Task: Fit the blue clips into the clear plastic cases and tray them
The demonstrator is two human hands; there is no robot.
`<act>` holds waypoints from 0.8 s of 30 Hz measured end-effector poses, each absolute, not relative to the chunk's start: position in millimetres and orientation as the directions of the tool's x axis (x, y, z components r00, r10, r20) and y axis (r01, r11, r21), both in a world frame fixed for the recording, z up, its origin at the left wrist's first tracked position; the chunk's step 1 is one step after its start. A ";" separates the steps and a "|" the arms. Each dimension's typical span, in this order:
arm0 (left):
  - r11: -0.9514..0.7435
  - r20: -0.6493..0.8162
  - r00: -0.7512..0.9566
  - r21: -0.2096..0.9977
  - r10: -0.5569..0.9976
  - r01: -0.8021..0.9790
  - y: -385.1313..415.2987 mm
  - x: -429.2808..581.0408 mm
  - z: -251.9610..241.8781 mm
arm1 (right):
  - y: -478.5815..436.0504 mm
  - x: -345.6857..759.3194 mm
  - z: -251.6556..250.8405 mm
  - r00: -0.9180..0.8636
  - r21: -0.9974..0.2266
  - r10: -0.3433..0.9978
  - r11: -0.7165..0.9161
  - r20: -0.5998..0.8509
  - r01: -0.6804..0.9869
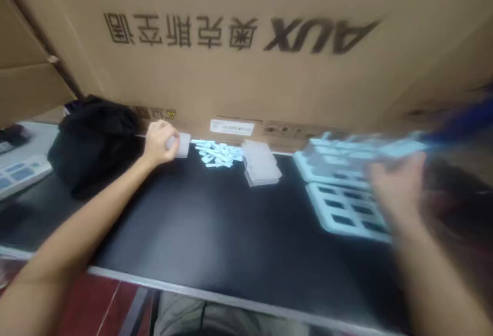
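Observation:
My left hand (159, 143) is closed at the back of the table around a whitish translucent flat piece (182, 146), which sticks out to the right of the fingers. To its right lies a loose pile of small pale-blue strips (219, 153). Beyond that is a stack of whitish translucent sheets or sleeves (261, 164). On the right, my right hand (400, 184) is at the pale-blue plastic frames with rectangular openings (348, 210). Motion smears its fingers, so whether it grips a frame cannot be made out. Several frames lie stacked there, overlapping.
A large cardboard box (239, 84) with upside-down print stands along the back of the black table (215, 223). A black cloth bag (94, 141) sits at the left. Beside it is a white panel with bluish windows (23, 174). A blurred blue thing (466, 123) shows at far right.

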State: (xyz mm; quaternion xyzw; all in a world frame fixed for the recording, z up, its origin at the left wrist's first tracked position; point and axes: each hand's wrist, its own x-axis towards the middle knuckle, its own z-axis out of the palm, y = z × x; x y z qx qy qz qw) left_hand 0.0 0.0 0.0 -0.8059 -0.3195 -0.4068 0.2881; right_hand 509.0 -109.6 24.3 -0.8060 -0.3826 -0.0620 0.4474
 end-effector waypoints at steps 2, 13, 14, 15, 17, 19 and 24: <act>-0.613 0.763 0.544 -0.254 0.349 0.748 -18.7 37.7 -7.7 | -103.9 484.6 28.6 0.525 -0.525 0.707 -0.251 0.474 0.813; -0.733 0.426 0.781 -0.318 0.457 0.602 -88.0 116.8 -37.8 | -49.9 345.5 66.3 -0.235 0.173 0.927 0.191 0.293 0.966; -0.743 0.413 0.789 -0.312 0.456 0.592 -87.0 116.5 -37.7 | -45.9 338.4 67.0 -0.239 0.197 0.930 0.189 0.278 0.962; -0.750 0.403 0.792 -0.302 0.459 0.588 -85.5 116.5 -37.5 | -42.4 332.3 67.0 -0.242 0.212 0.933 0.188 0.266 0.959; -0.749 0.397 0.777 -0.267 0.488 0.607 -82.5 117.3 -37.8 | -37.1 323.0 65.7 -0.246 0.223 0.936 0.192 0.252 0.956; -0.728 0.394 0.743 -0.222 0.541 0.648 -80.5 118.8 -38.7 | -33.8 316.3 63.5 -0.253 0.223 0.934 0.198 0.252 0.954; -0.684 0.368 0.682 -0.150 0.632 0.714 -79.7 121.4 -41.2 | -28.1 304.9 59.0 -0.272 0.237 0.929 0.214 0.250 0.948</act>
